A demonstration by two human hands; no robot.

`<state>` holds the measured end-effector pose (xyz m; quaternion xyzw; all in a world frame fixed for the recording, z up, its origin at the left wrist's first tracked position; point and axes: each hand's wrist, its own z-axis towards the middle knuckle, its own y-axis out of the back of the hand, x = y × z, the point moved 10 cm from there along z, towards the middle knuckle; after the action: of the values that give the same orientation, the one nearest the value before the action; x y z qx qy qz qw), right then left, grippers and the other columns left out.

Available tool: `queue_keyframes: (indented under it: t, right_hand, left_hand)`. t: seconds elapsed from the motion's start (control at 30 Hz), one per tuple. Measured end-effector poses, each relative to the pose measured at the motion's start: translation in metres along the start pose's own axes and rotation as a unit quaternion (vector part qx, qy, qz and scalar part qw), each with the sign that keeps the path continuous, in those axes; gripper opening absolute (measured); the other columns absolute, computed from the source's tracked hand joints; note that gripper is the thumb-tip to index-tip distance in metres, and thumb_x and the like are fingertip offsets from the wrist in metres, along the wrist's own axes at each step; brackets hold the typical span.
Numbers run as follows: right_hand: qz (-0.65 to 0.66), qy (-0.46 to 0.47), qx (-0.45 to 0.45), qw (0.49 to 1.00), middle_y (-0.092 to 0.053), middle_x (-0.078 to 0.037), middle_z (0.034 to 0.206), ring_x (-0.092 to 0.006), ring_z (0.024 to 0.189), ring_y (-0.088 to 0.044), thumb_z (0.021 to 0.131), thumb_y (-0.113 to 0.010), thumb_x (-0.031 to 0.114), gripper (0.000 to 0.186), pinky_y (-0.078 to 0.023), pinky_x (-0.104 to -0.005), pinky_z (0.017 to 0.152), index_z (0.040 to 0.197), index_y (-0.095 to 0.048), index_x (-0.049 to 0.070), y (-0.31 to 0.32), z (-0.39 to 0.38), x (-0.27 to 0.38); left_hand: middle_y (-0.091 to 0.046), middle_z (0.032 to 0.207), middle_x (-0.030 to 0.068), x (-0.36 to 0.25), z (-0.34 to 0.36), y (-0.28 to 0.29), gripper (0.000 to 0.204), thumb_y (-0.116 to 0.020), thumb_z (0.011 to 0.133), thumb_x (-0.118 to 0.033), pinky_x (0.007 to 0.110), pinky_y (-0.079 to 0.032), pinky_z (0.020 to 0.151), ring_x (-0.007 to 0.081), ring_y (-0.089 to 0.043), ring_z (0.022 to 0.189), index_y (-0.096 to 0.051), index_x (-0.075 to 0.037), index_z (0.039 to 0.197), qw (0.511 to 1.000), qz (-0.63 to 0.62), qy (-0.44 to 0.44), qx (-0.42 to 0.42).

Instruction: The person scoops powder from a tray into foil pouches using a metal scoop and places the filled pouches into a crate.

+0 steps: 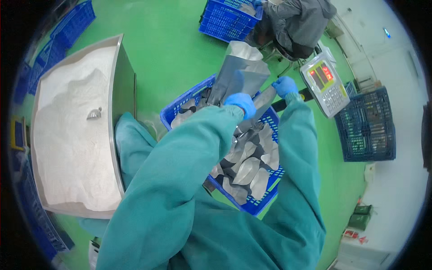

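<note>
I have my left hand (241, 102), in a blue glove, closed around the lower part of a large silver foil pouch (240, 67) that stands upright with its mouth open at the top. My right hand (284, 85), gloved the same, sits just beside it, fingers curled on what looks like a flat silver pouch or dark handle slanting under the pouch; I cannot tell which, nor how firm that grip is.

The pouch hangs over the far edge of a blue slotted plastic basket (263, 204) filled with flat silver foil pouches (249, 166). To my left stands a steel trough of white powder (72, 130) with a small metal scoop (94, 114) lying on the heap. A grey weighing scale with a lit display (325, 87) sits to the right, and another person in a grey hood (294, 22) bends over a blue crate (227, 18) beyond.

My worry: the pouch is held low, so its open top could fold or tip and spill whatever it holds into the basket. The slick foil may also slide through gloved fingers.
</note>
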<state>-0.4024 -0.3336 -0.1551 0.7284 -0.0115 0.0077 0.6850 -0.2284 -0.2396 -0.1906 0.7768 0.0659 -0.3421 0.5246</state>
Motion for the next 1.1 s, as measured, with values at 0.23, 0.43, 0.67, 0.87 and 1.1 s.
queue_keyframes:
  t: [0.23,0.43,0.67,0.87,1.1]
  right_hand:
    - [0.045,-0.072,-0.062,0.994,-0.067,-0.016,0.084,-0.0308,0.081,-0.064,0.080,-0.062,0.040,0.036,-0.048,-0.0397,0.074,0.087,-0.068,0.005,0.023,-0.013,0.008]
    - [0.373,-0.031,-0.281,0.884,-0.064,-0.009,0.076,-0.0156,0.067,-0.060,0.082,-0.063,0.017,0.015,-0.048,-0.0287,0.063,0.087,-0.064,0.003,0.087,-0.107,0.092]
    - [0.379,0.332,0.113,0.856,-0.062,-0.018,0.078,-0.0339,0.069,-0.059,0.076,-0.055,0.017,0.016,-0.047,-0.0426,0.063,0.085,-0.063,0.007,-0.064,-0.215,0.456]
    - [0.271,0.574,0.239,0.734,-0.063,-0.018,0.080,-0.0360,0.077,-0.061,0.069,-0.058,0.020,0.017,-0.048,-0.0455,0.068,0.075,-0.063,0.005,-0.122,-0.362,0.680]
    - [0.127,0.587,0.266,0.754,-0.065,-0.018,0.079,-0.0359,0.078,-0.063,0.065,-0.059,0.017,0.017,-0.051,-0.0451,0.066,0.073,-0.067,0.005,-0.197,-0.401,0.747]
  left_hand:
    - [-0.064,0.089,0.0215,0.032,-0.037,0.028,0.047,-0.050,0.084,-0.045,0.046,-0.047,0.075,0.0381,-0.061,0.085,-0.066,-0.002,0.090,0.996,-0.085,0.012,-0.039]
    - [-0.056,0.067,0.0130,0.082,-0.183,0.097,0.029,-0.062,0.083,-0.029,0.036,-0.042,0.058,0.0236,-0.053,0.061,-0.058,0.000,0.077,0.959,-0.214,-0.056,-0.177]
    - [-0.053,0.071,0.0028,0.286,-0.505,0.100,0.008,-0.055,0.083,-0.003,0.025,-0.041,0.064,0.0106,-0.049,0.071,-0.056,-0.001,0.075,0.838,-0.179,0.240,-0.457]
    - [-0.063,0.086,0.0154,0.267,-0.753,0.053,0.035,-0.056,0.089,-0.034,0.036,-0.048,0.071,0.0267,-0.059,0.078,-0.062,-0.001,0.099,0.737,0.145,0.519,-0.408]
    - [-0.062,0.078,0.0164,0.226,-0.850,-0.059,0.034,-0.059,0.085,-0.035,0.038,-0.047,0.066,0.0294,-0.059,0.073,-0.062,-0.001,0.093,0.652,0.091,0.660,-0.361]
